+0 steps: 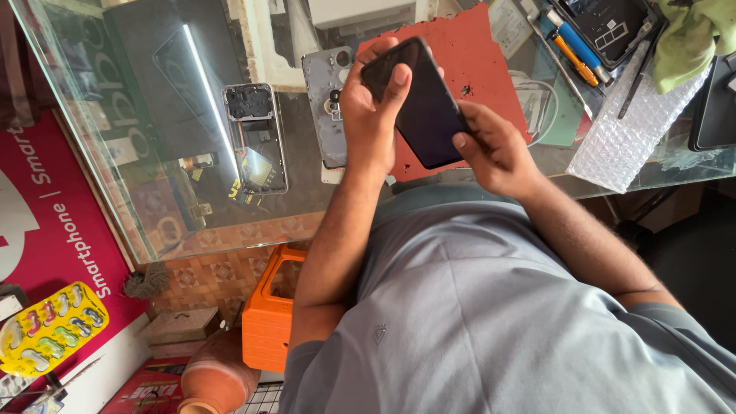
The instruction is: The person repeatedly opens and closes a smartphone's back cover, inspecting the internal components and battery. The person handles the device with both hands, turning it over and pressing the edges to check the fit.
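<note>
You've got the dark phone (418, 103) up at center frame over the red mat (468, 69), left hand (368, 115) fingers wrapped round its top edge, right hand (494, 149) pinching the lower side, looks like to steady it.

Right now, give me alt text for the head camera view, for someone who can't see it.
A person's left hand and right hand hold a dark smartphone above a glass worktop. An opened phone body, a grey back cover and a red mat lie on the glass, with bubble wrap to the right.
</note>
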